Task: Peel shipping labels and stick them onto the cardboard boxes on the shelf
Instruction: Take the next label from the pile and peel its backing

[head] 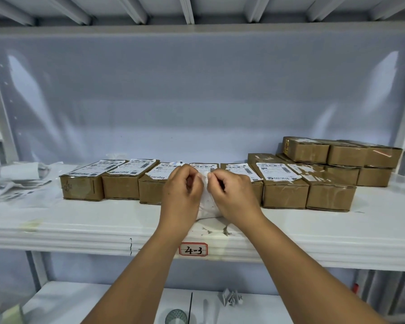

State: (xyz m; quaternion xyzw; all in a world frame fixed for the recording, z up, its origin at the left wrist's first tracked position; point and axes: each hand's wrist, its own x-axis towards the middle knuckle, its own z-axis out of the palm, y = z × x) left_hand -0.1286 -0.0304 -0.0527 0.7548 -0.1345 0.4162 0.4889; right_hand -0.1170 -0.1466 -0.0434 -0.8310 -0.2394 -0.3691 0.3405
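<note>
A row of brown cardboard boxes [283,195] lies along the white shelf [80,220], most with a white printed label [278,173] on top. In front of the row's middle, my left hand [181,190] and my right hand [234,195] pinch the top edge of a white label sheet [206,202] that hangs down between them. Both hands have curled fingers, thumbs meeting forefingers at the sheet's top. The box behind the hands is mostly hidden. The rightmost box in the row [330,195] carries torn white scraps instead of a full label.
A stack of further cardboard boxes [346,155] stands at the back right. Loose label sheets and backing paper [12,183] lie at the shelf's left. A tag reading 4-3 [193,249] marks the shelf edge. The lower shelf holds a crumpled paper [230,298] and small objects.
</note>
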